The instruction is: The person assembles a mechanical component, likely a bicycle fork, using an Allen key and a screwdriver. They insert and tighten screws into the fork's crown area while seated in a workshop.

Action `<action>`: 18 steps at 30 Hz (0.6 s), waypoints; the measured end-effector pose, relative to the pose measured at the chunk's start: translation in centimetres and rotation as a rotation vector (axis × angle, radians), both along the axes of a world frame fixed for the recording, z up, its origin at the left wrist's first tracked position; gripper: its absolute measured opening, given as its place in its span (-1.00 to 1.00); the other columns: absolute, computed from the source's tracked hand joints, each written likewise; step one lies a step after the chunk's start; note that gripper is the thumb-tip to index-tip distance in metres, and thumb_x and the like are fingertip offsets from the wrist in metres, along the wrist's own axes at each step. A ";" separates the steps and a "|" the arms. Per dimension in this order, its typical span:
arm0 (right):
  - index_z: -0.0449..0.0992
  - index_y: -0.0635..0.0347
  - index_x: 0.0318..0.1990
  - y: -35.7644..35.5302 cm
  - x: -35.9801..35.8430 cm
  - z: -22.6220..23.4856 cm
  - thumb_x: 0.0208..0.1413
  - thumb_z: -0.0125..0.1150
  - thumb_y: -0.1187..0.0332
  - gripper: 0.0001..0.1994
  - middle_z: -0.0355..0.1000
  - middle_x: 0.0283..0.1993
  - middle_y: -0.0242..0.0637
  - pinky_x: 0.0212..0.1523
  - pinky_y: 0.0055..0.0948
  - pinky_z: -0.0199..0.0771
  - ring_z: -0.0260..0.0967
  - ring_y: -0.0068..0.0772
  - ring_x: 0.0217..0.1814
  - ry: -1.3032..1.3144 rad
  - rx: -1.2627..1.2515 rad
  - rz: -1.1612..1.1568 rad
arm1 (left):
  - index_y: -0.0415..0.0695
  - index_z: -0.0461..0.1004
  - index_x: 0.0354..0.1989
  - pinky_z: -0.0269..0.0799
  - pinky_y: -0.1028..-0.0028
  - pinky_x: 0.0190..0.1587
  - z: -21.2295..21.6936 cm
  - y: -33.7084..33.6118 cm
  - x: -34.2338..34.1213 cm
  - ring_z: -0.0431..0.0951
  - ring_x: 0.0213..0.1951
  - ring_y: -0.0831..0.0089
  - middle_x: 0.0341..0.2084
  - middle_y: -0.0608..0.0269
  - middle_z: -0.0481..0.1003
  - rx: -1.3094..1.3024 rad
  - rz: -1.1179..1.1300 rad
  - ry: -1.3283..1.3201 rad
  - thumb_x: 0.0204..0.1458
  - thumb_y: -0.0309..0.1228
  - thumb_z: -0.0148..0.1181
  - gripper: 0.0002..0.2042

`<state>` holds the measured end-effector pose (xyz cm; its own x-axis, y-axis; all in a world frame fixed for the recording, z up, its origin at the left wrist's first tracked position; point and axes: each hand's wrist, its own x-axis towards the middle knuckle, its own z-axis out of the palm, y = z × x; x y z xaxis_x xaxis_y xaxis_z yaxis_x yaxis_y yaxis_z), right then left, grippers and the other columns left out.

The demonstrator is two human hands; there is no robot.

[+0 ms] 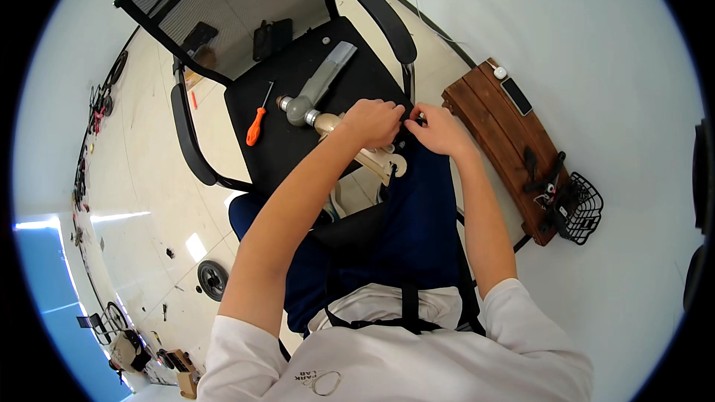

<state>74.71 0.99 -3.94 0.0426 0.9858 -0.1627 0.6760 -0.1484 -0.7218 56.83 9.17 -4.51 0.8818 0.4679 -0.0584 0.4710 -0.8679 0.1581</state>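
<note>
A grey and beige part (pixel 302 110) with a long flat grey arm, a rounded joint and metal rings lies across the black chair seat (pixel 246 167). Its beige end (pixel 385 161) reaches toward my lap and ends in a hooked shape. My left hand (pixel 372 123) is closed over the beige section, fingers curled down; what they grip is hidden. Close beside it, my right hand (pixel 439 131) is closed, thumb and fingers pinched near a small dark piece that I cannot make out. An orange-handled screwdriver (pixel 255 126) rests on the seat, left of the part.
Black armrests (pixel 192 134) flank the seat, and a mesh backrest (pixel 238 11) rises at its far side. To the right stands a brown wooden bench (pixel 495 134) with a phone (pixel 515 97) and a black wire basket (pixel 583 208). A small wheel (pixel 213 281) lies on the floor.
</note>
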 end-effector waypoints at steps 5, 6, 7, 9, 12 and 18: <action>0.55 0.27 -0.20 0.0 0.7 0.7 0.11 0.25 0.20 -0.71 0.54 -0.31 0.02 -0.19 -0.14 0.46 0.49 0.01 -0.24 0.005 -0.065 0.011 | -0.16 0.43 -0.24 0.53 0.18 -0.28 -0.1 -0.5 1.3 0.62 -0.25 0.13 -0.38 0.14 0.58 -0.072 0.077 0.211 0.18 -0.29 0.08 -0.82; 0.54 0.28 -0.19 -0.1 0.8 0.9 0.11 0.24 0.21 -0.72 0.55 -0.27 0.06 -0.15 -0.10 0.47 0.51 0.08 -0.19 0.008 -0.089 0.013 | -0.16 0.43 -0.24 0.53 0.19 -0.28 -0.1 -0.6 1.6 0.62 -0.25 0.14 -0.39 0.14 0.58 -0.059 0.097 0.267 0.17 -0.30 0.08 -0.82; 0.55 0.27 -0.19 -0.2 1.0 0.7 0.12 0.23 0.20 -0.71 0.55 -0.27 0.06 -0.14 -0.10 0.47 0.51 0.08 -0.18 0.010 -0.087 0.010 | -0.16 0.43 -0.24 0.53 0.18 -0.30 -0.1 -0.8 1.8 0.63 -0.26 0.14 -0.40 0.14 0.58 -0.037 0.094 0.270 0.17 -0.30 0.08 -0.82; 0.55 0.27 -0.19 -0.3 1.5 0.3 0.12 0.23 0.20 -0.71 0.56 -0.25 0.07 -0.13 -0.10 0.47 0.51 0.08 -0.17 0.013 -0.085 0.001 | -0.14 0.44 -0.24 0.53 0.18 -0.32 -0.1 -1.0 2.2 0.63 -0.29 0.14 -0.42 0.14 0.58 0.009 0.083 0.274 0.17 -0.31 0.08 -0.84; 0.55 0.26 -0.19 -0.5 1.9 0.5 0.13 0.22 0.19 -0.71 0.56 -0.23 0.06 -0.10 -0.10 0.48 0.51 0.08 -0.14 -0.006 -0.079 0.012 | -0.13 0.45 -0.25 0.52 0.19 -0.35 -0.8 -1.6 1.8 0.63 -0.34 0.14 -0.46 0.14 0.57 0.094 0.012 0.019 0.19 -0.28 0.09 -0.82; 0.56 0.24 -0.18 -0.7 2.5 0.2 0.13 0.21 0.18 -0.71 0.57 -0.20 0.03 -0.06 -0.12 0.49 0.52 0.07 -0.10 -0.023 -0.106 0.008 | -0.11 0.42 -0.19 0.53 0.20 -0.32 -0.8 -1.2 3.0 0.61 -0.31 0.17 -0.44 0.19 0.55 0.017 0.087 0.262 0.16 -0.28 0.12 -0.82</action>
